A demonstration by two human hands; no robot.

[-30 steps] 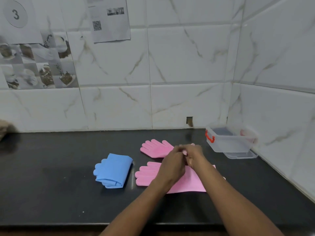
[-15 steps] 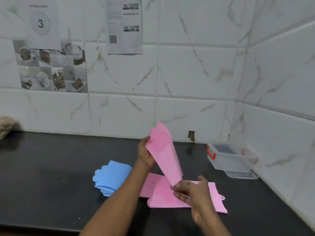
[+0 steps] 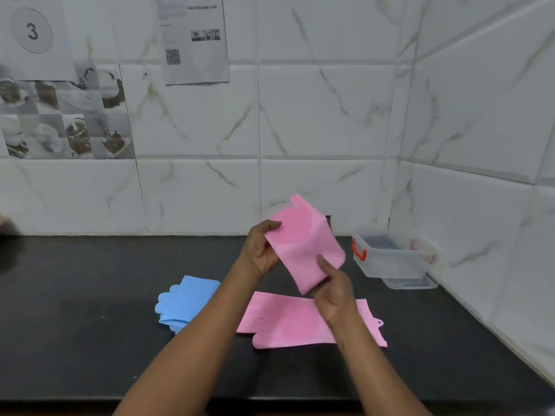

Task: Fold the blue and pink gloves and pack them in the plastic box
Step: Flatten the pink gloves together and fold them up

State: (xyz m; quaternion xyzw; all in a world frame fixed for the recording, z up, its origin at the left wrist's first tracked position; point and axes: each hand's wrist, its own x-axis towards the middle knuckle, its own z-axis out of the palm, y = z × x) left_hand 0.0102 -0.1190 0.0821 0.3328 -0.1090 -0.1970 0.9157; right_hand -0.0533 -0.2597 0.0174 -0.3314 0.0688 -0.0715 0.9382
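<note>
- Left hand (image 3: 260, 250) pinches the pink glove (image 3: 303, 244) near its fingers, right hand (image 3: 334, 292) grips the cuff end, mid-air over the counter (image 3: 90, 325).
- I'd match the edges squarely, crease firm, so it fits the plastic box (image 3: 390, 262).

A black worktop (image 3: 90, 340) ran along a wall of white marble-veined tiles (image 3: 315, 115), which met a second tiled wall (image 3: 480, 115) in a corner on the right. High on the left, a paper sheet with a circled 3 (image 3: 33, 34) hung above a panel of picture tiles showing cups and dishes (image 3: 63, 121). Just right of it hung a printed sheet with a QR code (image 3: 195, 40), its small text too blurred to read.
</note>
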